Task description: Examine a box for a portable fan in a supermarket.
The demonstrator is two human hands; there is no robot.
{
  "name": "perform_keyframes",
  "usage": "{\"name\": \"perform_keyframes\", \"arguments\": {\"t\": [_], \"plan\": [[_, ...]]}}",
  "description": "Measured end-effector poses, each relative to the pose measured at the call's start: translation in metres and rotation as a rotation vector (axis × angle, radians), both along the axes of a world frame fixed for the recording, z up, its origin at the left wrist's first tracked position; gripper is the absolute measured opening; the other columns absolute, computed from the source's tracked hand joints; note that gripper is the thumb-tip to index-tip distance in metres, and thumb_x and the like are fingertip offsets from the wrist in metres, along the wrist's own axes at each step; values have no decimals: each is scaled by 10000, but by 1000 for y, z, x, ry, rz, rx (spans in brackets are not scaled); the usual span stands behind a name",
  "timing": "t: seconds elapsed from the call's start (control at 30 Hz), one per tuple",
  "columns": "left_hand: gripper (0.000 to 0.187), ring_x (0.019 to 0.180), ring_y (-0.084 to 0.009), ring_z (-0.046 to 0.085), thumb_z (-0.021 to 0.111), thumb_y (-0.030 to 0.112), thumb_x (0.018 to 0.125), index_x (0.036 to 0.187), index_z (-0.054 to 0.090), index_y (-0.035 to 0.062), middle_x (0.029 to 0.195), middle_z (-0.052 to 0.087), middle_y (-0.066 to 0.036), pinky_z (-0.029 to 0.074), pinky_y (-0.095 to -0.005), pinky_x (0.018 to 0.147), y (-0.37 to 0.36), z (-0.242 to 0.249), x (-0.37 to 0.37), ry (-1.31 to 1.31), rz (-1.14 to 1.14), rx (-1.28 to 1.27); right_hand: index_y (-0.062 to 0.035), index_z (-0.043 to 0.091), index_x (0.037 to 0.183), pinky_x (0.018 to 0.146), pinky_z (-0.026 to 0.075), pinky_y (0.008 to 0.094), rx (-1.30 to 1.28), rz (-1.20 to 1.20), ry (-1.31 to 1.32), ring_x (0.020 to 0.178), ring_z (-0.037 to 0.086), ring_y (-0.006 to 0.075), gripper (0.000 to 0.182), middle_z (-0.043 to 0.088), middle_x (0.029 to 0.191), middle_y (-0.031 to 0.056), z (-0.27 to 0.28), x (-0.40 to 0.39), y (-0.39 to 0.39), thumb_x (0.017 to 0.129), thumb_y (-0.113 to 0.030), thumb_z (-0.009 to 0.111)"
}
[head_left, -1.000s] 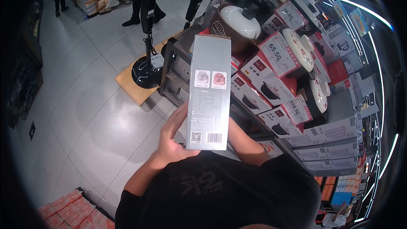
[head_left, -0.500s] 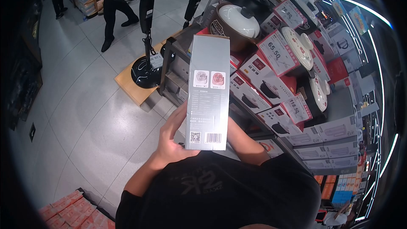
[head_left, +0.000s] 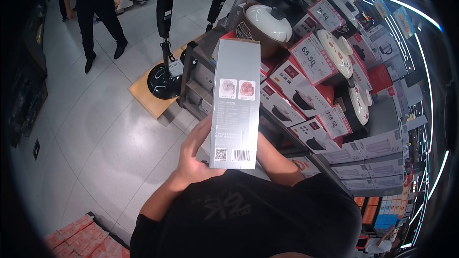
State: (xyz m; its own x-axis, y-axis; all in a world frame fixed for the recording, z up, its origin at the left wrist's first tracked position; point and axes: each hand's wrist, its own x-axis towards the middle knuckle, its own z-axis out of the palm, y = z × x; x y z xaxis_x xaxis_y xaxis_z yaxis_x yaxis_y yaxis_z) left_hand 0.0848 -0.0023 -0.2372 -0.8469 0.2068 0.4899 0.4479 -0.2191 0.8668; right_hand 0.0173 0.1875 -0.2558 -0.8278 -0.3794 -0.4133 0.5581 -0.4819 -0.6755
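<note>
A tall silver-grey fan box stands upright before my chest, its narrow printed side facing me. Two small fan pictures, lines of text, a QR code and a barcode are on that side. My left hand grips the box's lower left, thumb under the near bottom edge and fingers reaching along the left side. From the right, my right forearm runs in behind the box, which hides that hand and its fingers.
At right, a display holds boxed pots, a white-lidded pot and price signs. Pedestal fans stand ahead, one black base on a wooden platform. A person is on the aisle at upper left. Pink packages lie lower left.
The person at upper left has moved further into the aisle, nearer and to the left. My hands and the fan box have hardly moved.
</note>
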Motion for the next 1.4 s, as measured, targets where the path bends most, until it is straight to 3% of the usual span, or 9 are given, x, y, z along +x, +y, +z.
{"name": "perform_keyframes", "arguments": {"t": [0.83,1.03,1.4], "plan": [[829,1251,-362,443,770,259,616,1315,433,-32,1344,441,-246,357,-418,1021,-2,2,-4,29,5,-10,-87,424,1346,936,450,397,-15,19,65,1119,520,259,862,487,1291,132,-7,-4,4,810,-758,351],[832,1259,-365,434,768,271,623,1322,428,-25,1354,431,-243,349,-423,1026,-3,4,-4,9,-4,-16,-88,437,1333,923,459,386,-13,-110,-49,1100,533,245,849,507,1267,122,30,2,-14,813,-754,352],[838,1269,-364,422,768,280,620,1322,430,-26,1357,427,-244,341,-425,1034,-3,1,-3,-1,-12,-16,-87,445,1325,918,463,383,-128,-45,-31,1090,538,240,845,515,1255,120,3,-7,-4,813,-753,354]]}}
